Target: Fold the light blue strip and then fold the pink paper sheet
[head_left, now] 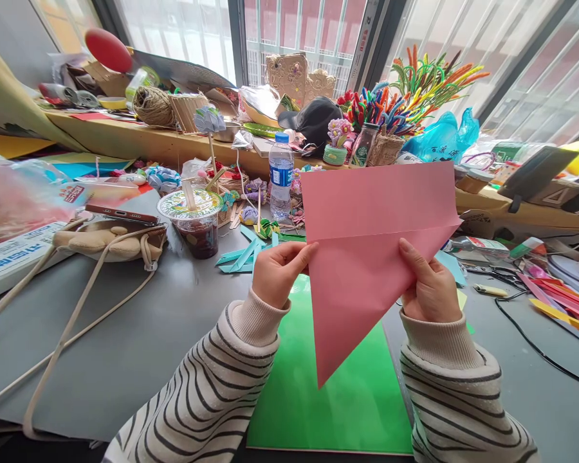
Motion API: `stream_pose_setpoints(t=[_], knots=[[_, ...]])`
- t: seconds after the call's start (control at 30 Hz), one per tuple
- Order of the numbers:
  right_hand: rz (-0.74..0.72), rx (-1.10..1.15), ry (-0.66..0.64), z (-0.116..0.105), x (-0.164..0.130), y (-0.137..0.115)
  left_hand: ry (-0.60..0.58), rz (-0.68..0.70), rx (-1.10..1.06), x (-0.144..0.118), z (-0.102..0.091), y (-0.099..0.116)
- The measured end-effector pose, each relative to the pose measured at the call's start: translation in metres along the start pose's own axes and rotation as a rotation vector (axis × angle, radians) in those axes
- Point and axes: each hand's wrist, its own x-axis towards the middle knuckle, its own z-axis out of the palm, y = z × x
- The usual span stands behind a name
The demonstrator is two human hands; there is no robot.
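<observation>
With your left hand (278,273) and right hand (429,286) both pinching the folded pink paper (367,257) mid-air, uneven pull could skew its crease.

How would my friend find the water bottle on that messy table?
Start at the pink paper held up in both hands. Look just left of its top corner, in front of the wooden ledge. The water bottle stands upright there: clear plastic, blue cap, blue label, taller than the lidded cup nearby.
</observation>
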Motion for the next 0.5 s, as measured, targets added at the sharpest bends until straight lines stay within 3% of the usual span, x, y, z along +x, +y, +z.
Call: stream_pose_setpoints(t=[0.5], knots=[[0.001, -0.028, 0.002, -0.012, 0.007, 0.015, 0.076, -0.1, 0.1, -0.001, -0.027, -0.003]])
